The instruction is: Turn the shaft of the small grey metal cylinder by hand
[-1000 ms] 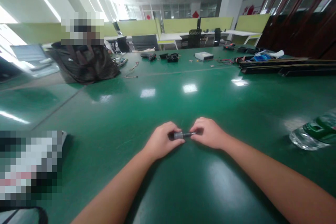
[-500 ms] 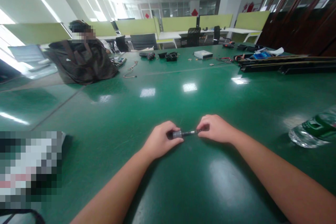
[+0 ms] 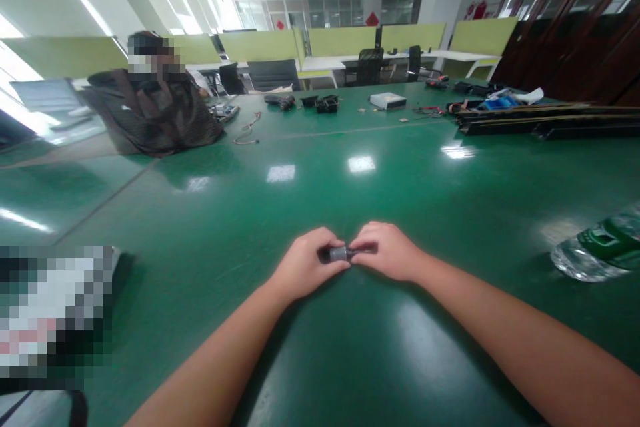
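Note:
My left hand [image 3: 309, 265] is closed around the handle of a small screwdriver [image 3: 338, 253], whose grey collar shows between thumb and forefinger. Right beside it, my right hand [image 3: 387, 250] pinches the thin dark shaft just past the collar. The fingers of both hands nearly meet. The shaft's far end is covered by my right fingers, and whether a small part sits there too I cannot tell. Both hands rest low over the glossy green table [image 3: 320, 340].
A clear bottle with a green label [image 3: 607, 240] lies at the right. At the left are a pixelated box-like object [image 3: 55, 307] and, farther back, a dark bag [image 3: 155, 113] with a person behind it. Black strips [image 3: 545, 121] and electronic parts line the far side.
My right hand has slid left along the shaft, from its tip to close by the collar, hiding the bright metal end. My left hand has stayed in place.

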{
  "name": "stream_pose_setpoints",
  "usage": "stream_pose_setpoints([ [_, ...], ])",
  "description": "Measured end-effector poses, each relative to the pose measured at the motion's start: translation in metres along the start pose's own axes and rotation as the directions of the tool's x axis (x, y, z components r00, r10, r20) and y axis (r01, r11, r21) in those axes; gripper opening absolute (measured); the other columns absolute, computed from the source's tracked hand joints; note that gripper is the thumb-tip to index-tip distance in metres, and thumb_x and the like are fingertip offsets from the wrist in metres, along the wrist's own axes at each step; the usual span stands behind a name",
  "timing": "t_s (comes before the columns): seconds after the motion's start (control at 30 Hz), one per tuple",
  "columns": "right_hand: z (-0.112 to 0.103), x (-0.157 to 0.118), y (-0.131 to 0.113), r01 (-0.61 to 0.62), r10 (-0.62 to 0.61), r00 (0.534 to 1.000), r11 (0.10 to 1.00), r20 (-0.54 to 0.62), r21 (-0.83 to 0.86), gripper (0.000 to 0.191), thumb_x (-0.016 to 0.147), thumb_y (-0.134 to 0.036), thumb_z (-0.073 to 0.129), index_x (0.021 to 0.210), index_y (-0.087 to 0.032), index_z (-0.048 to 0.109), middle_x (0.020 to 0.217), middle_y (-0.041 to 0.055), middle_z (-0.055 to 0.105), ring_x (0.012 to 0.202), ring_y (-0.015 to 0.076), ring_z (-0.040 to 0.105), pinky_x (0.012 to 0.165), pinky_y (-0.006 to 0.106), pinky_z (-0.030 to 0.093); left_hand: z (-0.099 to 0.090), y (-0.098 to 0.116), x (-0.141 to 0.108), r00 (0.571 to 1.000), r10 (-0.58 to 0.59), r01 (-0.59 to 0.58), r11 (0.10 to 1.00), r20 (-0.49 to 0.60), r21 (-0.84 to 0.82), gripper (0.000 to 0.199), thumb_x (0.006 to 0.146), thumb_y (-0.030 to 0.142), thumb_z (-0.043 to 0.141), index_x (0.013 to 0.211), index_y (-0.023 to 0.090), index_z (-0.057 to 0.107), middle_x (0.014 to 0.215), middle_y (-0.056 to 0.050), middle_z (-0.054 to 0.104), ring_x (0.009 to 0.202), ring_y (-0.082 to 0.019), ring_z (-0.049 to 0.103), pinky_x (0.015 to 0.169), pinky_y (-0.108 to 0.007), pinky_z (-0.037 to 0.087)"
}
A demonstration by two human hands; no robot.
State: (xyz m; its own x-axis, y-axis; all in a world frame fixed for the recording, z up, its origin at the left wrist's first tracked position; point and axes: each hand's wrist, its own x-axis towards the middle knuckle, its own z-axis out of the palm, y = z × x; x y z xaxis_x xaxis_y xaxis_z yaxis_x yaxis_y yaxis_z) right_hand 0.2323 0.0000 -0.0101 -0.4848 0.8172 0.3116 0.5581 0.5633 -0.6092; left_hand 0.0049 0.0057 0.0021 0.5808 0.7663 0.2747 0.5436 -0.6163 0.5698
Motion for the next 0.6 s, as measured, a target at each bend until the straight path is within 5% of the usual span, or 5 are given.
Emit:
stream_pose_setpoints([
  [0.6,0.0046,-0.0005,-0.0054,-0.031,0.031,0.999,0.999,0.009,0.009,0.016,0.078,-0.021,0.072,0.094,-0.021,0.072,0.088,0.0027,0.069,0.084,0.0173,0.059,0.076,0.03,0.043,-0.0008,0.0049,0.0001,0.998,-0.055,0.055,0.998,0.008,0.021,0.022,0.078,0.032,0.074,0.095,0.019,0.069,0.088,-0.004,0.068,0.079,-0.019,0.062,0.071,-0.028,0.048],
])
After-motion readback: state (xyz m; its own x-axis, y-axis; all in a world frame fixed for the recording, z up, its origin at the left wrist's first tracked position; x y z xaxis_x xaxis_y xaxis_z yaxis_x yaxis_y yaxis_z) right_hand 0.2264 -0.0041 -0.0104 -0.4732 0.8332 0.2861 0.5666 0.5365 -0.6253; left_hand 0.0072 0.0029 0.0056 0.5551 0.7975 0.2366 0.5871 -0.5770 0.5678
